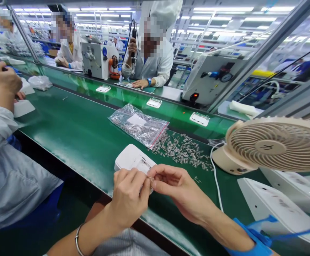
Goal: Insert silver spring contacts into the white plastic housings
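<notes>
A white plastic housing (129,156) with a recessed slot lies on the green bench, just beyond my hands. My right hand (175,183) pinches a small metal clip (151,179) between thumb and forefinger at the housing's near right edge. Close against it, my left hand (128,195) is closed, its fingertips meeting those of the right; what they grip is hidden. Past the housing spreads a pile of loose small metal clips (183,151). A clear zip bag (139,124) with more metal pieces and a white label lies beside the pile.
A beige fan (272,145) stands at the right, its white cable (215,177) running down the bench. Several white housings (283,209) lie below it. White parts with boards (199,119) sit along the far strip. A co-worker's arm (3,110) is at left; another person (157,60) sits opposite.
</notes>
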### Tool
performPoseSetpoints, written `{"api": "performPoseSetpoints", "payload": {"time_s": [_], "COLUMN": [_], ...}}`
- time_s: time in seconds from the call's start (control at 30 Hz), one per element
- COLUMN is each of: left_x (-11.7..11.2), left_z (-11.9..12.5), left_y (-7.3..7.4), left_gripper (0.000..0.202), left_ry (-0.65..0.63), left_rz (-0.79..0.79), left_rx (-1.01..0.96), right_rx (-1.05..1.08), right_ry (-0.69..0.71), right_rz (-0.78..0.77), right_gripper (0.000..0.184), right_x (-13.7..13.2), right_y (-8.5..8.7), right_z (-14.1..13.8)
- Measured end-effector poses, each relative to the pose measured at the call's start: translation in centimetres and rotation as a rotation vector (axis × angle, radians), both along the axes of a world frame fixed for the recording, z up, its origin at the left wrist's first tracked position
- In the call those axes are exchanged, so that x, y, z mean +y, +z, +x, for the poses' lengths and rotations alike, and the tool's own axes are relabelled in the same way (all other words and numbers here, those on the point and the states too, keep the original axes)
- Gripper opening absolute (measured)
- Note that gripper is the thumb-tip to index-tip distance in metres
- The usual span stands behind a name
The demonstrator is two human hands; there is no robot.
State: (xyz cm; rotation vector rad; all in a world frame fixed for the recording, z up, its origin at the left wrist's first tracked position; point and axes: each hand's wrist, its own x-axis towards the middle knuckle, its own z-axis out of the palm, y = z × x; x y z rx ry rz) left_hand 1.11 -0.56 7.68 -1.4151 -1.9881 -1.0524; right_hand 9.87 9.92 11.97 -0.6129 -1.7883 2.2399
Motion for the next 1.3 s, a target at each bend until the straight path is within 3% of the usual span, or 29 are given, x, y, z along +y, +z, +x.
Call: {"api": "performPoseSetpoints", "payload": {"time_s": [0.1,0.17,0.33,0.43,0.57,0.73,0.97,1.3], "left_x": [-0.1,-0.4,-1.9,-1.9,-1.2,-0.6,-0.2,0.5], "left_z": [-0.2,-0.5,-1.5,-1.2,0.0,0.8,0.0,-0.6], "left_y": [-0.1,-0.1,-0.8,-1.5,-2.0,-1.7,-1.3,-1.6], "left_gripper": [0.024,0.019,0.039,0.037,0.034,0.04,0.079,0.079], "left_ry": [0.032,0.017,-0.092,-0.002,0.158,0.21,0.223,0.229], "left_rz": [0.003,-0.033,-0.316,-0.401,-0.39,-0.441,-0.534,-0.5], "left_rx": [0.046,0.047,0.16,0.261,0.31,0.325,0.394,0.415], "right_rx": [0.003,0.024,0.035,-0.006,0.004,-0.003,-0.018,0.066], "right_ry": [-0.022,-0.058,-0.177,-0.194,-0.24,-0.239,-0.259,-0.265], "right_rz": [0.043,0.15,0.678,0.895,1.09,1.172,1.34,1.243], "right_gripper": [0.021,0.02,0.009,0.008,0.01,0.012,0.011,0.017], "right_x": [-0.1,0.2,2.1,3.1,3.5,3.6,3.4,2.3], "right_y": [0.0,-0.3,-2.3,-3.7,-4.8,-5.5,-5.8,-6.2], "right_z": [-0.2,-0.4,-1.1,-1.3,-1.6,-2.2,-2.9,-0.6]}}
